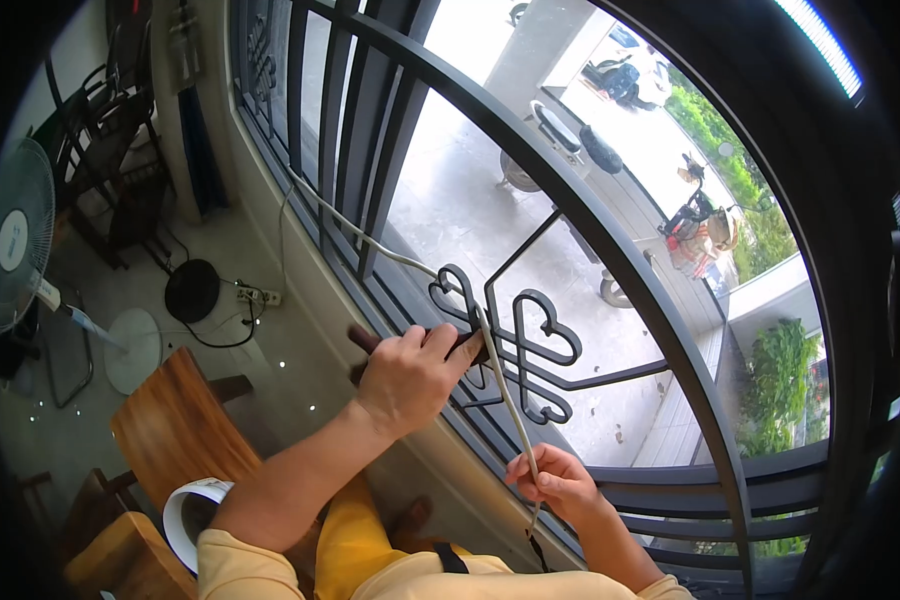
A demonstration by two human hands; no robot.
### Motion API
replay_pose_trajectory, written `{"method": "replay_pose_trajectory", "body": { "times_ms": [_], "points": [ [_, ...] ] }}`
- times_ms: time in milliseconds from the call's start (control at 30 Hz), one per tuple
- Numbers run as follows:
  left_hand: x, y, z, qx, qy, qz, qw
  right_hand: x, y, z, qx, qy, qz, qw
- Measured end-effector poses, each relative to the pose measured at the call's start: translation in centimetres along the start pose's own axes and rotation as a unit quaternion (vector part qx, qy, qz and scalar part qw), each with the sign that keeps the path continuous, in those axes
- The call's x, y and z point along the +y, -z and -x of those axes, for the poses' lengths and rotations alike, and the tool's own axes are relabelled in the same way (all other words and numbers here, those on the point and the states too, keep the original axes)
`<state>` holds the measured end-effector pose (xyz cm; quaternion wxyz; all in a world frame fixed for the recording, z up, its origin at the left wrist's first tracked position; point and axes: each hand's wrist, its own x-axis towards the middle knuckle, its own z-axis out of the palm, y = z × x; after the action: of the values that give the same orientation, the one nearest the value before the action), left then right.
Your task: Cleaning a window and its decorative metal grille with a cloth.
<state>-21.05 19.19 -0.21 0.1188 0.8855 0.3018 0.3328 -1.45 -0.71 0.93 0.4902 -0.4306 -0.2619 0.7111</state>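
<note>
My left hand [409, 379] grips a dark-handled hand tool, apparently pliers [364, 340], whose handle ends stick out on its left side. The far end of the tool is beside a white cable [504, 382], mostly covered by my fingers. Lower right, my right hand [559, 484] pinches that cable between thumb and fingers. From the window frame's far left, the cable runs across a dark metal window grille [570, 187], over its scroll ornament [525, 349], and down to my right hand. Its lower end hangs below that hand, near a dark strand.
Wooden seats [184, 424] and a white round container [195, 517] stand at my left. Farther left are a standing fan [15, 240], a power strip [259, 295] with cords, a round black base [193, 290] and dark chairs [116, 142]. Parked scooters [701, 225] show outside.
</note>
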Motion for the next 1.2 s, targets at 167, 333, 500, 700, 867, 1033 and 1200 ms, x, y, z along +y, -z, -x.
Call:
{"method": "replay_pose_trajectory", "body": {
  "times_ms": [167,333,500,700,867,1033,1200],
  "points": [
    [-1.9,0.0,-0.1,0.104,-0.146,-0.227,0.957,0.2,0.2,0.0,-0.014,-0.002,0.011,1.0],
    [0.2,-1.6,1.7,0.06,-0.037,-0.04,0.997,0.2,0.1,0.0,-0.015,0.003,0.02,1.0],
    [1.1,-3.0,2.6,0.179,0.067,0.355,0.915,-0.1,-0.2,-0.2,0.001,0.005,0.021,1.0],
    [2.9,-3.7,-0.1,0.253,0.119,0.221,0.934,-0.1,-0.4,-0.2,0.002,0.007,0.021,1.0],
    [2.7,-5.2,3.3,0.186,0.062,0.166,0.966,0.0,-0.1,0.1,0.002,0.012,0.015,1.0],
    [2.7,-4.6,2.4,0.175,0.102,0.253,0.946,0.2,0.1,0.2,0.006,0.007,0.008,1.0],
    [3.5,-5.9,4.0,0.204,0.102,0.274,0.934,0.1,0.1,0.2,0.004,0.018,0.013,1.0]
  ]
}}
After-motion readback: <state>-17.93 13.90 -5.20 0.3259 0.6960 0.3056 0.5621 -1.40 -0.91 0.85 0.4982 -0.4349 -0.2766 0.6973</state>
